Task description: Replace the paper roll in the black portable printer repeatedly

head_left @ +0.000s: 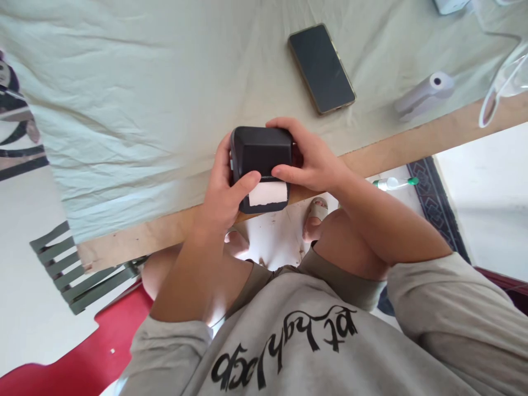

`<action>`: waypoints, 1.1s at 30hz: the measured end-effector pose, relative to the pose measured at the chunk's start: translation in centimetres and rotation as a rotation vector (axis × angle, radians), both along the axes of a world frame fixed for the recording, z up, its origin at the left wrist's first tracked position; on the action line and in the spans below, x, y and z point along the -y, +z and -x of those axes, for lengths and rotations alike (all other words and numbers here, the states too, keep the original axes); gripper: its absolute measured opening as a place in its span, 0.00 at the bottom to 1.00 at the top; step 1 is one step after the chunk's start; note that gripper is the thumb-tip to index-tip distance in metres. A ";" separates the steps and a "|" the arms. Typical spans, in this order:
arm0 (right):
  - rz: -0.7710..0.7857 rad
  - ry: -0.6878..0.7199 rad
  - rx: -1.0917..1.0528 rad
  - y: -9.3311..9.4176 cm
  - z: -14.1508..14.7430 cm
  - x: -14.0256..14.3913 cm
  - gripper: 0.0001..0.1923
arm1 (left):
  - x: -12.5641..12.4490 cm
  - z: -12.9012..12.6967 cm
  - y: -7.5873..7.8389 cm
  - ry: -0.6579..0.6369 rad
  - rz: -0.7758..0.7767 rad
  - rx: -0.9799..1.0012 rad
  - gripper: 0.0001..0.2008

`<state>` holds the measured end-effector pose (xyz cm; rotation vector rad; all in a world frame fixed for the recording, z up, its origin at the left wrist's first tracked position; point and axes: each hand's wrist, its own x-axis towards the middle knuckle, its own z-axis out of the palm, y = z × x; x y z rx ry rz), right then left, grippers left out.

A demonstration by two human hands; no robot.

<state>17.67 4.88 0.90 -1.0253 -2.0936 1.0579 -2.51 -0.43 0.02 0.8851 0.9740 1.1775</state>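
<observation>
A small black box-shaped plastic printer with a strip of white paper showing at its slot is held over the near edge of the table between both hands. It is gripped on one side by the left hand, thumb laid across its face, and on the other by the right hand, fingers curled over its top. On the pale green cloth covering the wooden table, a black smartphone lies beyond the printer, and a white paper roll well apart.
</observation>
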 end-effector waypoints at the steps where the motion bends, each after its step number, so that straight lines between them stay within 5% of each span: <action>1: -0.011 -0.006 0.007 -0.2 0.0 0.0 0.39 | -0.1 -0.1 0.0 0.005 -0.018 -0.004 0.31; 7: -0.005 -0.062 -0.062 -0.5 0.2 0.2 0.37 | -0.5 -0.4 0.6 0.049 -0.015 0.146 0.16; 21: -0.136 0.031 -0.099 0.9 0.3 1.0 0.36 | -0.6 -0.5 0.3 0.130 -0.014 0.121 0.14; 27: -0.403 -0.291 -0.051 1.8 0.5 1.2 0.26 | -0.8 -0.7 0.3 0.119 -0.038 0.223 0.14; 33: -0.254 -0.493 -0.233 3.1 1.9 1.2 0.14 | -0.4 -0.4 0.9 0.035 -0.002 0.062 0.21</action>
